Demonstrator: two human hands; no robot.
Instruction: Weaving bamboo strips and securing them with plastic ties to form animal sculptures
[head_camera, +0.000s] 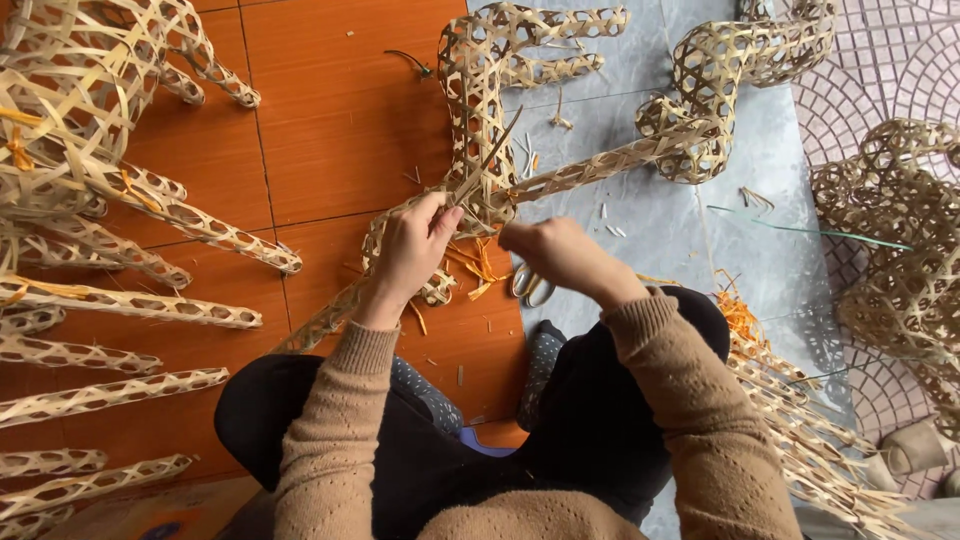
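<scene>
Bamboo weave (600, 165) mid-frame: left hand (412, 245) pinches a strip (487, 160), right hand (560, 250) grips the weave end; weaving step underway; next move likely needs tension; scissors (530, 285) below.

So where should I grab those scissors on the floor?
Probably by the looped handles of the scissors, from above. They lie flat on the floor just below the right hand, and only the loops show; the blades are hidden under that hand.

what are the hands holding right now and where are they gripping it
Both hands hold a long woven bamboo tube near its middle: the left hand pinches loose strips there, the right hand grips just beside it.
</scene>
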